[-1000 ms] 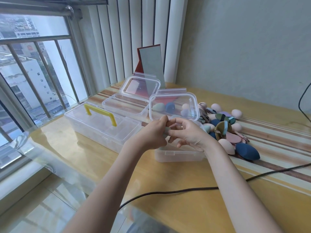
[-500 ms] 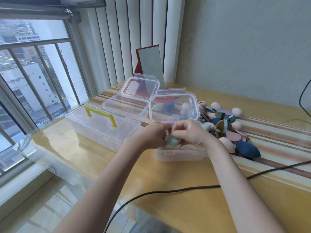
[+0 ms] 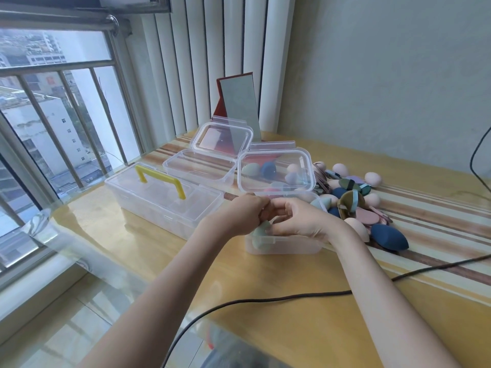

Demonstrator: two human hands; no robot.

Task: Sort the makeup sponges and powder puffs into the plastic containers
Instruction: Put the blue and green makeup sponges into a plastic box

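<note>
Black cable (image 3: 265,298) crosses the near bench (image 3: 132,235), running right toward the wall. Both hands meet over the front of the open clear container (image 3: 284,244). Left hand (image 3: 239,215) has fingers curled around a pale green sponge (image 3: 259,235), which sits at the container's near left rim, half over the edge. Right hand (image 3: 297,220) is curled with fingertips against the left hand; whether it also grips the sponge cannot be told. Container's raised lid (image 3: 276,171) stands just behind the hands. Loose pile of sponges and puffs (image 3: 356,203) lies touching the container's right side. Left: closed yellow-handled box (image 3: 164,195), bare bench in front of it. Farther back, a second open container (image 3: 199,166), then a mirror (image 3: 239,102) against the blinds.
</note>
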